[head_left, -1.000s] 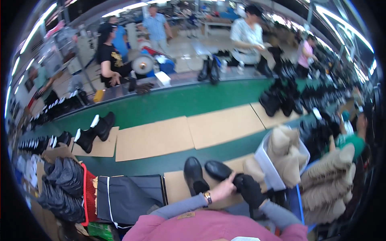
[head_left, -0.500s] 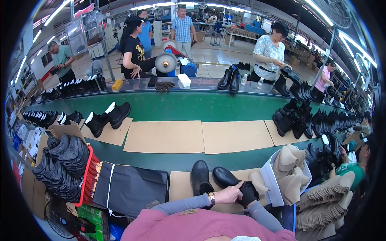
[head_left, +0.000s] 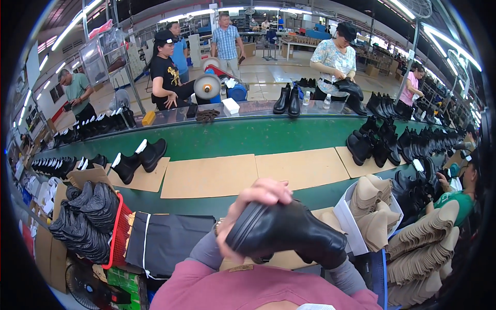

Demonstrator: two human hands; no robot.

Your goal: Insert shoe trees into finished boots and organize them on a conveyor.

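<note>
A black leather ankle boot (head_left: 284,230) is lifted in front of my chest, lying sideways with its toe to the left. My left hand (head_left: 248,206) is wrapped around the toe and sole edge, fingers over the top. My right forearm runs into the boot's shaft at the right, and that hand is hidden inside it. Beneath the boot, cardboard (head_left: 281,260) covers the work surface. A bit of another black boot shows below the held one, mostly covered.
Left are a bundled black stack (head_left: 178,243), a red basket (head_left: 116,232) and black wrapped pieces (head_left: 85,222). Right are a white box (head_left: 343,225) of tan paper inserts and stacked inserts (head_left: 421,258). Across the green belt (head_left: 222,137) stand boots (head_left: 138,160) and people.
The boot has been raised from the cardboard, toward my chest, and turned sideways. My left hand has moved from its shaft to its toe. The head view has shifted slightly.
</note>
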